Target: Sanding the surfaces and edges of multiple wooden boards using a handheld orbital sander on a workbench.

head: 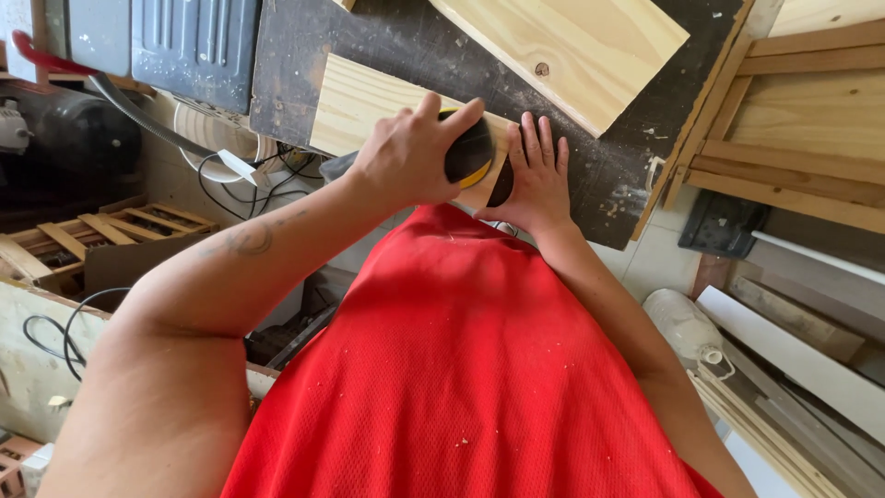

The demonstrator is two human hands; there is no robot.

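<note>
My left hand (pixel 410 152) grips a black and yellow power sander (pixel 470 152) from above, resting on a pale pine board (pixel 369 106) that lies on a dark dusty workbench (pixel 295 74). Flat beside the sander lies my right hand (pixel 537 175), fingers spread and pressing down on the near end of the same board. My red shirt fills the lower middle of the view and hides the board's near edge.
A second pine board (pixel 572 46) lies at the back of the bench. Stacked wooden frames (pixel 802 120) stand at the right, white boards and a plastic jug (pixel 687 323) below them. Cables, a small pallet (pixel 111 231) and a grey hose lie at the left.
</note>
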